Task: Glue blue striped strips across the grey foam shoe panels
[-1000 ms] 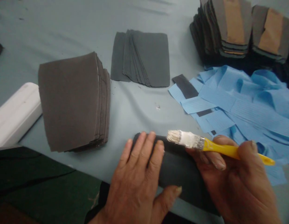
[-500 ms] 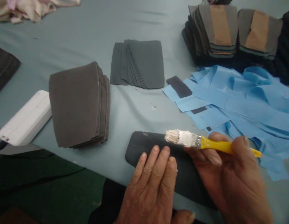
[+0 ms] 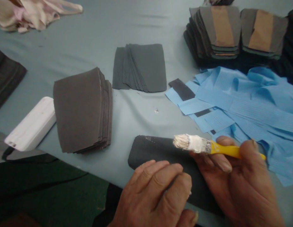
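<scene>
Just below the blue strips (image 3: 241,107), the right hand (image 3: 233,176) pinches a yellow-handled brush (image 3: 222,148) above a dark fabric piece (image 3: 156,151), the left hand (image 3: 158,195) resting on it, fingers pressed together; a stack of dark pieces (image 3: 80,110) lies well left of the strips.

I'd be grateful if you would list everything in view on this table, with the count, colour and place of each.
table cover: one, grey-blue, under everything
cloth: one bundle, cream and pink, far left corner
folded fabric: one pile, black, left edge
white block: one, white, left edge
curved pieces: one stack, dark grey, left of centre
fanned pieces: one stack, dark grey, back centre
tan-striped stacks: two, grey and tan, back right
ribbed strips: one heap, blue, right
dark strip: one, black, on the blue heap
dark piece: one, black, front centre
paintbrush: one, yellow handle, white-caked bristles, in right hand
left hand: over dark piece
right hand: beside dark piece
</scene>
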### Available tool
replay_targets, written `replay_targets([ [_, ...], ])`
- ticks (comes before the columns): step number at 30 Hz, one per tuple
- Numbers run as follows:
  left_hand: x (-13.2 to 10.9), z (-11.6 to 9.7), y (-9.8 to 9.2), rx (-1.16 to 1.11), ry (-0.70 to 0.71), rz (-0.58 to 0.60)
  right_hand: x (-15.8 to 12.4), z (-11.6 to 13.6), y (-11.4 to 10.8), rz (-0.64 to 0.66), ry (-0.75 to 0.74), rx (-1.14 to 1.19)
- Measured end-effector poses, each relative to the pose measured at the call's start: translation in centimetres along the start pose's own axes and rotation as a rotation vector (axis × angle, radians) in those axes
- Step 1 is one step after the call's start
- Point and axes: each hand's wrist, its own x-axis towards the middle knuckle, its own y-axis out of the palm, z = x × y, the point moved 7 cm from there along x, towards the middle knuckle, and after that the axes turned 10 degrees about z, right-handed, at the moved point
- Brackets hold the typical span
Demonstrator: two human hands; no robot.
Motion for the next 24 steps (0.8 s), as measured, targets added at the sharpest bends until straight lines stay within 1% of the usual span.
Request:
replay_targets([
  [2, 0.3, 0.3, -0.1, -0.276, -0.015, 0.041, 0.0, 0.1, 0.1, -0.019, 0.008, 0.006],
  [3, 0.4, 0.9, -0.1, -0.458, -0.077, 0.044, 0.0, 0.1, 0.0, -0.031, 0.009, 0.011],
  [4, 0.5, 1.9, 0.1, -0.635, -0.188, 0.016, 0.0, 0.2, 0.0, -0.043, 0.007, 0.018],
  [5, 0.3, 3.0, 0.2, -0.783, -0.334, -0.051, -0.1, 0.2, -0.1, -0.053, 0.005, 0.023],
  [6, 0.0, 4.3, 0.0, -0.883, -0.492, -0.169, -0.1, 0.2, -0.2, -0.061, -0.002, 0.025],
  [7, -0.5, 5.3, -0.4, -0.923, -0.626, -0.319, -0.1, 0.3, -0.3, -0.066, -0.01, 0.025],
  [8, -1.0, 5.9, -1.0, -0.931, -0.704, -0.472, -0.1, 0.3, -0.3, -0.065, -0.019, 0.023],
  [9, -1.1, 6.1, -1.7, -0.931, -0.721, -0.593, -0.1, 0.3, -0.4, -0.057, -0.028, 0.021],
  [10, -0.9, 6.1, -2.2, -0.948, -0.695, -0.672, -0.1, 0.3, -0.4, -0.047, -0.036, 0.02],
  [11, -0.5, 6.1, -2.3, -1.004, -0.658, -0.695, -0.1, 0.2, -0.4, -0.035, -0.042, 0.02],
  [12, 0.1, 6.1, -1.8, -1.108, -0.638, -0.648, -0.1, 0.2, -0.5, -0.026, -0.047, 0.022],
  [14, 1.4, 5.9, 0.4, -1.375, -0.659, -0.426, -0.2, 0.1, -0.5, -0.015, -0.05, 0.027],
  [15, 1.7, 5.9, 1.4, -1.457, -0.688, -0.35, -0.2, 0.1, -0.6, -0.015, -0.05, 0.028],
  [16, 1.8, 6.3, 1.8, -1.462, -0.714, -0.35, -0.2, 0.1, -0.6, -0.016, -0.053, 0.028],
  [17, 1.8, 6.8, 1.5, -1.388, -0.723, -0.424, -0.2, 0.2, -0.6, -0.016, -0.06, 0.028],
  [19, 1.4, 7.3, -0.6, -1.113, -0.655, -0.676, -0.2, 0.4, -0.5, -0.014, -0.071, 0.022],
  [20, 1.3, 7.0, -1.5, -1.0, -0.608, -0.759, -0.1, 0.5, -0.4, -0.011, -0.071, 0.017],
  [21, 1.4, 6.7, -2.0, -0.941, -0.564, -0.787, -0.1, 0.6, -0.3, -0.003, -0.065, 0.011],
  [22, 1.7, 6.4, -2.1, -0.944, -0.542, -0.765, 0.0, 0.6, -0.2, 0.001, -0.059, 0.007],
  [23, 2.0, 6.3, -1.6, -1.003, -0.557, -0.698, 0.0, 0.6, -0.2, 0.0, -0.052, 0.005],
  [24, 2.2, 6.4, -0.7, -1.095, -0.606, -0.6, 0.1, 0.6, -0.2, -0.001, -0.05, 0.004],
])
